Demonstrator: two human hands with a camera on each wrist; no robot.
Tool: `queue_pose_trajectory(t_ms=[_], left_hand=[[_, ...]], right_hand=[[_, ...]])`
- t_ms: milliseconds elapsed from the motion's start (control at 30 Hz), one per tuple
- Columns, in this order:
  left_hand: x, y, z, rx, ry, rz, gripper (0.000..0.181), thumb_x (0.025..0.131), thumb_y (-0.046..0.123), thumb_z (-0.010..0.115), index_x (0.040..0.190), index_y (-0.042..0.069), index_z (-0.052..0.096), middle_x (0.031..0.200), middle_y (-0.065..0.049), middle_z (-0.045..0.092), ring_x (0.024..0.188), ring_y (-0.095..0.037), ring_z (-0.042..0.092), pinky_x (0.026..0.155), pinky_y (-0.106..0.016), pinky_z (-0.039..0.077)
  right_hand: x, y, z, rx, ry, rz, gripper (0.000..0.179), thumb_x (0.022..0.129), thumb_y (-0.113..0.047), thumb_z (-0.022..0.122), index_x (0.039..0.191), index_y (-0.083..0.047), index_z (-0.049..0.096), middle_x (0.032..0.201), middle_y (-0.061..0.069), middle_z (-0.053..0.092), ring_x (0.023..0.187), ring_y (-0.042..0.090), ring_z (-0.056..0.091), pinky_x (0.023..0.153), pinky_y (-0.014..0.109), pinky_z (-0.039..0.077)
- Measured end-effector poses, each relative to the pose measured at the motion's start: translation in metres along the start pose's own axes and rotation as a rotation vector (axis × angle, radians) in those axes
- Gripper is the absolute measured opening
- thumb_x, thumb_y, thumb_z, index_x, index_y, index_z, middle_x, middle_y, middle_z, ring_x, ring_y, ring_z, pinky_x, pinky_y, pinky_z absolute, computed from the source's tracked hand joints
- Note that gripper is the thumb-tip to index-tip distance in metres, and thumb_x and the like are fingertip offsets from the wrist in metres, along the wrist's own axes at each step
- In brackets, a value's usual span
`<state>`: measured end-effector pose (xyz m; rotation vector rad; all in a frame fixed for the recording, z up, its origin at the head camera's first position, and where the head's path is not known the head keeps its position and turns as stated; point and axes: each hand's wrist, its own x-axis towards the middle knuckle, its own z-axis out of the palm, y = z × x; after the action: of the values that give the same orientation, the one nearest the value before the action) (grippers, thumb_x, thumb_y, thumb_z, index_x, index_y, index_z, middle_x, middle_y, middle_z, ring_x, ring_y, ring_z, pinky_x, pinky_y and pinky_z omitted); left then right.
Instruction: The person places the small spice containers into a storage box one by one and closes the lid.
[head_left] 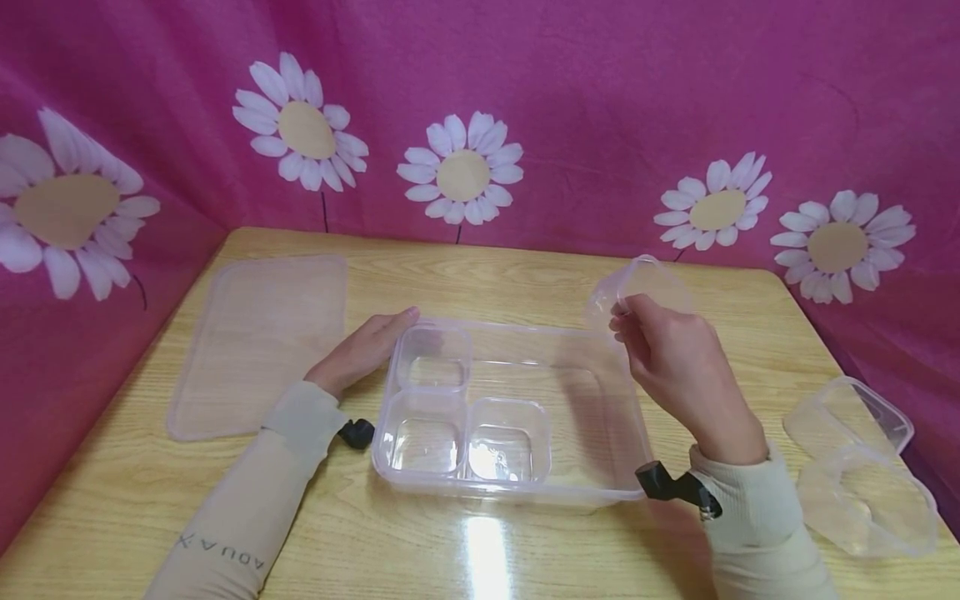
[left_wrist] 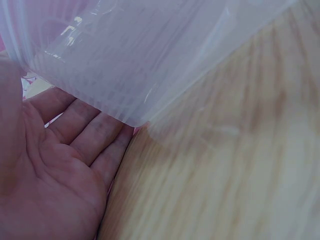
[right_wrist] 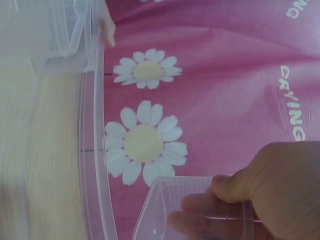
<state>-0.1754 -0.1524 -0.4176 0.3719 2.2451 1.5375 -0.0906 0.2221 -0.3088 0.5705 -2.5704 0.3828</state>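
A large clear plastic box (head_left: 517,492) lies in the middle of the table. Three small clear containers stand inside it: one at the back left (head_left: 432,367), one at the front left (head_left: 426,437) and one at the front middle (head_left: 510,437). My left hand (head_left: 363,350) rests against the box's back left corner; the left wrist view shows its fairly straight fingers touching the box wall (left_wrist: 135,60). Above the back right corner, my right hand (head_left: 678,367) pinches another small clear container (head_left: 652,279) by its wall, thumb outside and fingers inside in the right wrist view.
A flat translucent lid (head_left: 255,342) lies left of the box. Two more small clear containers lie at the right edge, one behind (head_left: 847,417) and one in front (head_left: 877,508). A pink flowered cloth (head_left: 570,100) hangs around the wooden table (head_left: 405,275).
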Motion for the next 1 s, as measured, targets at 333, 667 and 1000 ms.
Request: queue_pose_trajectory(t_ms=[333, 667, 1000], left_hand=[[0.000, 0.000, 0.001, -0.003, -0.001, 0.013, 0.067, 0.107, 0.064, 0.031, 0.135, 0.016, 0.067, 0.144, -0.008, 0.064, 0.149, -0.027, 0.047, 0.132, -0.054, 0.023], [0.001, -0.001, 0.000, 0.002, 0.003, 0.020, 0.068, 0.107, 0.066, 0.031, 0.136, 0.017, 0.066, 0.145, -0.007, 0.064, 0.148, -0.026, 0.048, 0.131, -0.053, 0.025], [0.001, -0.001, 0.000, 0.003, 0.000, 0.026, 0.067, 0.107, 0.065, 0.030, 0.136, 0.016, 0.067, 0.143, -0.008, 0.065, 0.146, -0.027, 0.050, 0.131, -0.052, 0.026]], right_hand=[[-0.001, -0.016, 0.002, 0.040, 0.002, -0.065, 0.012, 0.090, 0.001, 0.072, 0.100, -0.005, 0.068, 0.081, 0.008, 0.073, 0.064, 0.020, 0.062, 0.063, 0.043, 0.059], [-0.002, -0.030, 0.006, 0.063, -0.075, -0.111, 0.009, 0.093, -0.002, 0.072, 0.100, -0.005, 0.068, 0.078, 0.003, 0.072, 0.061, 0.013, 0.059, 0.062, 0.038, 0.059], [-0.003, -0.042, 0.011, 0.110, -0.148, -0.149, 0.006, 0.095, -0.005, 0.071, 0.099, -0.007, 0.068, 0.073, 0.000, 0.066, 0.060, 0.008, 0.052, 0.061, 0.029, 0.055]])
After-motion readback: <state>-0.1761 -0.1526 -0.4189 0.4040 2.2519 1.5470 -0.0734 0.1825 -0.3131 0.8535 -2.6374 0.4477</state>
